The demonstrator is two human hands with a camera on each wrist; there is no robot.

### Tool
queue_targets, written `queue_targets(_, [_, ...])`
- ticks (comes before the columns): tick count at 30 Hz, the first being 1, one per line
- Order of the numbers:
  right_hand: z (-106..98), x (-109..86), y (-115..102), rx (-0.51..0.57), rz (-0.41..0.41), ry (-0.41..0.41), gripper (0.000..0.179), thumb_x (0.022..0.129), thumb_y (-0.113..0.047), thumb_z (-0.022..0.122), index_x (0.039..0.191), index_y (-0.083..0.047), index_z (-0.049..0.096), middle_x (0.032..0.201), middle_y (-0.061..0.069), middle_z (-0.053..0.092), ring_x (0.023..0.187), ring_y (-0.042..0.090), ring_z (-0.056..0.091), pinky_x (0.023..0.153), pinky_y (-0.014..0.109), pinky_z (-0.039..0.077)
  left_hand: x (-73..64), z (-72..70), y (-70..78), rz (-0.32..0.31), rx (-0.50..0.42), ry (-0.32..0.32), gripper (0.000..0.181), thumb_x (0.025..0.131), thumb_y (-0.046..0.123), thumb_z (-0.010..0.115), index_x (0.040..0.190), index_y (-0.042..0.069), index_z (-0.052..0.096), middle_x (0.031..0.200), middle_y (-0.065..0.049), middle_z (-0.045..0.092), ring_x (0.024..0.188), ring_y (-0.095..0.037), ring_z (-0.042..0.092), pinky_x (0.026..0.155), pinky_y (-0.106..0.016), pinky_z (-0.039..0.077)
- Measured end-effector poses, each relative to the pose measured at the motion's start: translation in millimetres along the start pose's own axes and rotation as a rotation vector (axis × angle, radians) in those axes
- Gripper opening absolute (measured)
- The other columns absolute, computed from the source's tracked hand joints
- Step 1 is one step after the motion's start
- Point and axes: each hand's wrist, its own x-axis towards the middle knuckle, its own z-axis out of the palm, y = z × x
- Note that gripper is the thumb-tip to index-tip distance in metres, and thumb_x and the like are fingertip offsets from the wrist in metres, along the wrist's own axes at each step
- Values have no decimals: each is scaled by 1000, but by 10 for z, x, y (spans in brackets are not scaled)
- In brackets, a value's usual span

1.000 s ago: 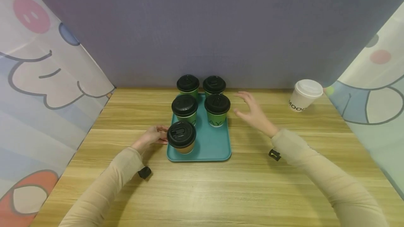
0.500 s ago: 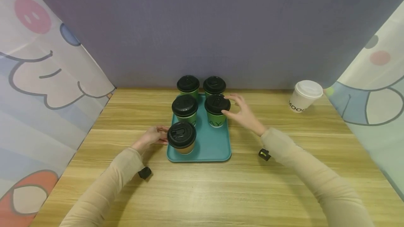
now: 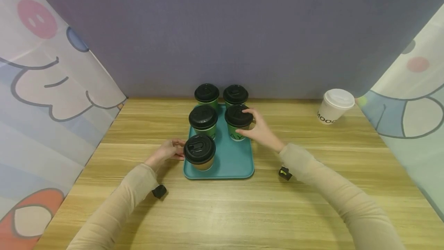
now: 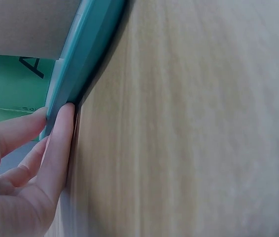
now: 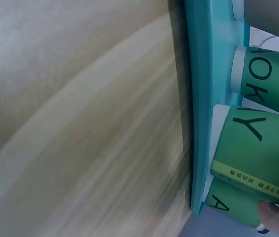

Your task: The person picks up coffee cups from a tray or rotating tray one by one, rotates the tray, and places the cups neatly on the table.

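A teal tray [image 3: 233, 161] lies on the wooden table and carries several lidded paper coffee cups. My left hand [image 3: 169, 150] pinches the tray's left rim; in the left wrist view the thumb [image 4: 28, 126] lies on its inner side and a finger outside. Beside that hand stands a brown cup [image 3: 199, 149] with a black lid. My right hand [image 3: 259, 131] grips the green coffee cup [image 3: 237, 115] in the middle of the right column, thumb across its front, another finger at the black lid. A fingertip [image 5: 272, 215] shows at the lower right of the right wrist view.
Another green cup [image 3: 203, 117] stands left of the gripped one. Two more, a left cup [image 3: 206, 93] and a right cup [image 3: 235, 94], stand at the tray's back, near a grey partition [image 3: 222, 30]. A white lidded cup [image 3: 334, 105] stands on the table's far right.
My right hand has moved left from beside the tray to the green cup, and its fingers have closed round it. My left hand stays at the tray rim. The cups have not moved.
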Motion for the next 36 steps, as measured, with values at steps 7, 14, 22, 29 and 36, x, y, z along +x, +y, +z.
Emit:
queue_targets(7, [89,60,168,35,27,29,61,72,-12,73,120,0,37,127,21,34,115,33,37,96,45,35,3,1,-6,-2,-18,6,39,86,-6,49,122,-15,36,81,-11,58,64,-12,60,63,-25,55])
queue_targets(14, [172,128,357,33,19,90,65,69,-17,76,118,-5,37,125,16,35,114,28,38,98,42,33,0,-5,-10,3,-20,4,40,85,-5,51,122,-15,37,86,-13,56,64,-13,61,62,-25,55])
queue_targets(22, [177,124,335,76,0,122,64,69,-14,76,118,-1,37,123,19,36,111,31,39,97,44,33,1,18,-8,9,-21,5,39,85,-7,49,121,-16,37,82,-11,58,65,-13,61,63,-25,55])
queue_targets(29, [164,95,284,70,8,126,63,69,-12,76,118,-1,37,123,18,36,107,28,41,91,39,38,-2,12,1,2,-14,3,39,86,-6,48,122,-15,36,82,-11,58,65,-13,60,63,-25,55])
queue_targets(36, [79,47,200,85,4,130,63,69,-10,76,118,-1,37,122,17,38,104,26,43,86,37,39,8,-1,-2,-1,-7,7,39,87,-5,49,122,-15,37,84,-12,58,65,-13,61,63,-25,55])
